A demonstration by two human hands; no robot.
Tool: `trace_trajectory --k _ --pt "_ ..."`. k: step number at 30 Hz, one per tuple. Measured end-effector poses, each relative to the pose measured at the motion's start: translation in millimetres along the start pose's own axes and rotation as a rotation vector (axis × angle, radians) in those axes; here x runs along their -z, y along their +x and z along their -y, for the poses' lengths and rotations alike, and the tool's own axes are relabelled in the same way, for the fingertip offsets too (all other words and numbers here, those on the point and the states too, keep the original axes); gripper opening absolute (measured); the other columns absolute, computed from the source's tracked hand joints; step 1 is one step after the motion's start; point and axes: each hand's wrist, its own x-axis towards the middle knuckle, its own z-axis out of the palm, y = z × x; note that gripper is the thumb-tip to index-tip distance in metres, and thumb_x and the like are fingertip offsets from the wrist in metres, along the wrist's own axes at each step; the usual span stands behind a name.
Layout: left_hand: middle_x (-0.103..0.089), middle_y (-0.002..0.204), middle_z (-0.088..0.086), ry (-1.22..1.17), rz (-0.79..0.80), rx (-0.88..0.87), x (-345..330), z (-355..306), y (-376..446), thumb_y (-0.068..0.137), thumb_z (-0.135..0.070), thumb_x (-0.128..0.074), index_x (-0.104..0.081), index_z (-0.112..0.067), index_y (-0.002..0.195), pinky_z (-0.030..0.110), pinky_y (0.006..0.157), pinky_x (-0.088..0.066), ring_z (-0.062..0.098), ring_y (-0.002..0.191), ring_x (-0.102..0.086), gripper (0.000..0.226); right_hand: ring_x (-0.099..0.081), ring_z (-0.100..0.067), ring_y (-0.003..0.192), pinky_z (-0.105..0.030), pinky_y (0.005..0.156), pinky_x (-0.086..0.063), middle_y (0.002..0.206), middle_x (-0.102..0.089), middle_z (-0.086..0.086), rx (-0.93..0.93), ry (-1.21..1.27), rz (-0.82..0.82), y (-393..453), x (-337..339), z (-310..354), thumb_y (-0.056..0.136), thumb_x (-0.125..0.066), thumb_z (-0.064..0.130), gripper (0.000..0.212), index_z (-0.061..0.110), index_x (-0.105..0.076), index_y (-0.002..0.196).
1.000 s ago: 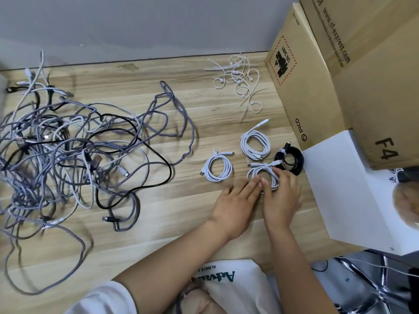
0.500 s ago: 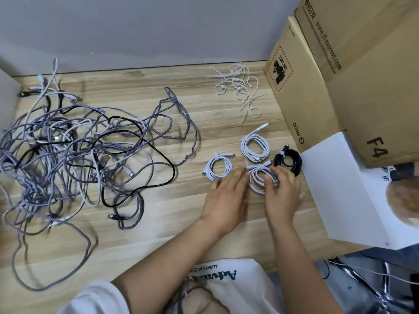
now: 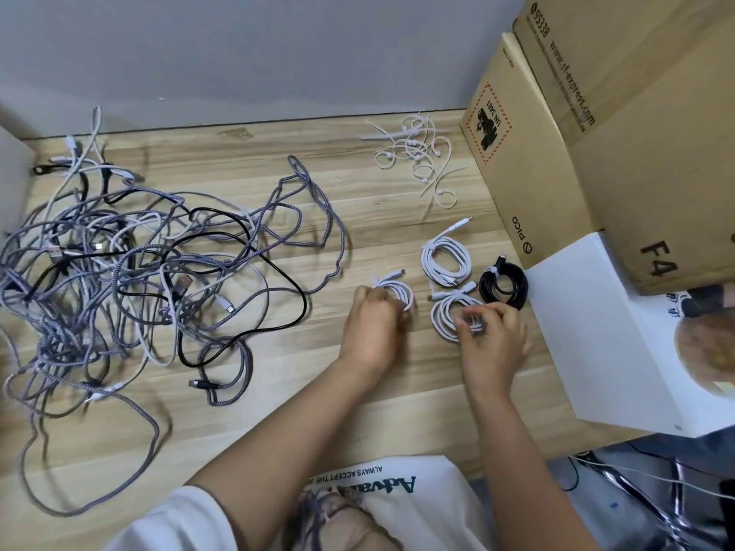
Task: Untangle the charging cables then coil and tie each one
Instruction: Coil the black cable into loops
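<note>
Left hand [image 3: 372,318] fingers curled, gripping small coiled white cable [image 3: 397,291]. Right hand [image 3: 491,336] fingertips bent, pinching neighbouring tied white cable coil [image 3: 447,316] on wooden tabletop [image 3: 378,232].
</note>
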Motion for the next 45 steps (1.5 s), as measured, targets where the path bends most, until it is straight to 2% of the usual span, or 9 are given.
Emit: trace_trajectory --k 5,10,13,17,24,28,31,38,45 --pt "-0.055 0.091 0.017 -0.156 0.020 -0.140 -14.2 -19.5 -1.9 0.087 -0.011 -0.057 -0.069 -0.005 0.100 0.027 0.081 -0.034 0.034 0.089 -0.050 0.019 -0.050 -0.026 0.106 -0.033 0.088 -0.025 0.107 -0.055 -0.003 -0.001 -0.007 0.023 -2.0 -5.2 -2.9 0.075 -0.075 0.018 0.014 0.019 -0.069 0.088" --pt "-0.037 0.138 0.018 0.190 0.201 -0.272 -29.8 -20.5 -13.5 0.090 -0.022 -0.055 -0.039 -0.008 0.139 0.041 0.102 -0.032 0.034 0.128 -0.029 0.053 -0.049 -0.026 0.109 -0.031 0.090 -0.022 0.111 -0.055 -0.003 0.011 -0.010 0.003 -1.9 -2.2 1.0 0.078 -0.073 0.020 0.015 0.019 -0.069 0.092" --pt "-0.036 0.145 0.011 0.272 0.167 -0.209 -25.3 -18.8 -18.1 0.080 -0.037 -0.066 -0.042 -0.020 0.139 0.045 0.095 -0.038 0.024 0.128 -0.020 0.066 -0.047 -0.025 0.114 -0.029 0.097 -0.019 0.116 -0.056 -0.003 0.045 0.018 -0.055 -1.6 2.3 6.8 0.080 -0.071 0.021 0.016 0.019 -0.069 0.095" --pt "-0.003 0.156 0.007 0.222 0.261 -0.172 -22.5 -13.6 -20.2 0.095 -0.045 -0.041 -0.010 -0.024 0.150 0.044 0.109 -0.013 0.022 0.141 -0.002 0.067 -0.047 -0.025 0.119 -0.036 0.103 -0.018 0.122 -0.057 -0.002 0.084 0.053 -0.080 1.3 5.0 12.4 0.079 -0.060 0.027 0.022 0.019 -0.070 0.097" --pt "-0.012 0.156 0.009 0.090 0.199 -0.167 -14.3 -11.3 -32.2 0.076 -0.059 -0.011 -0.021 -0.019 0.148 0.045 0.107 -0.015 0.025 0.141 -0.013 0.083 -0.041 -0.012 0.116 -0.026 0.099 -0.014 0.120 -0.060 -0.003 0.166 0.117 -0.125 2.9 11.7 24.6 0.078 -0.051 0.035 0.031 0.018 -0.070 0.096" --pt "-0.007 0.157 0.002 0.039 0.150 -0.116 5.7 -5.8 -39.6 0.076 -0.061 -0.009 -0.017 -0.023 0.149 0.038 0.108 -0.011 0.019 0.142 -0.009 0.083 -0.046 -0.014 0.112 -0.042 0.102 -0.027 0.115 -0.061 -0.003 0.233 0.208 -0.145 -1.4 12.8 39.9 0.080 -0.050 0.031 0.030 0.014 -0.070 0.096" --pt "-0.014 0.155 -0.003 -0.034 0.051 -0.011 29.9 13.6 -51.4 0.078 -0.061 -0.014 -0.024 -0.025 0.146 0.035 0.107 -0.013 0.015 0.139 -0.013 0.078 -0.055 -0.018 0.104 -0.048 0.091 -0.045 0.107 -0.058 0.004 0.327 0.409 0.010 -15.0 4.6 69.1 0.081 -0.049 0.025 0.028 0.013 -0.068 0.097" --pt "-0.054 0.121 0.001 -0.121 -0.407 0.202 66.4 86.3 -93.3 0.085 -0.034 -0.037 -0.055 -0.020 0.120 0.032 0.091 -0.034 0.021 0.111 -0.046 0.042 -0.060 -0.019 0.094 -0.029 0.084 -0.045 0.097 -0.064 0.000 0.571 0.412 0.499 -54.3 -41.5 140.0 0.083 -0.053 0.008 0.021 0.014 -0.068 0.096" --pt "-0.062 0.099 -0.004 0.098 -0.349 0.399 54.4 130.5 -124.7 0.082 -0.024 -0.055 -0.067 -0.025 0.093 0.039 0.076 -0.041 0.022 0.096 -0.049 0.017 -0.057 -0.026 0.102 -0.036 0.089 -0.046 0.107 -0.061 -0.008 0.595 0.175 0.744 -62.8 -85.6 173.8 0.083 -0.054 -0.002 0.025 0.008 -0.064 0.103"
